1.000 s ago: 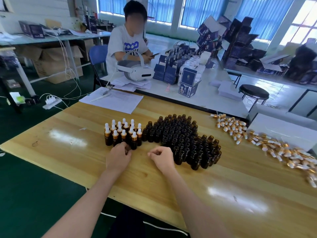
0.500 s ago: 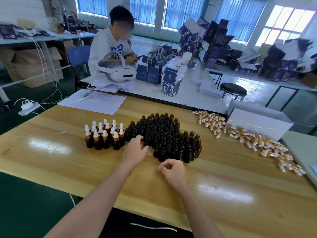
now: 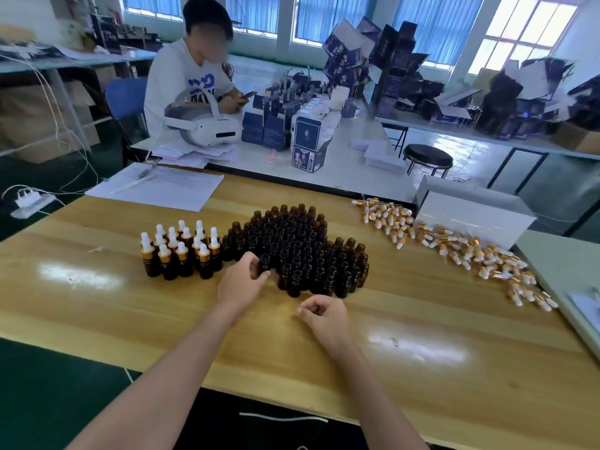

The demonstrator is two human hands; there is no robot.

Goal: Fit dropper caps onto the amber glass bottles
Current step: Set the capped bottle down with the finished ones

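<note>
near: right hand [image 3: 324, 315] curled on glossy wooden table [image 3: 97, 319], nothing visible inside | left hand [image 3: 242, 280] gripping open bottle [image 3: 264, 264] at near-left edge of packed uncapped bottles [image 3: 302, 251] | risk: knocking smooth round glass neighbours, toppling rows | left: capped bottles [image 3: 181, 254] | far right: white-bulbed, gold-collared dropper caps [image 3: 454, 251], apt to roll

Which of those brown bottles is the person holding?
The uncapped bottle at the near-left edge of the dark cluster: the left hand curls its fingers round it; no hand touches the others.
</note>
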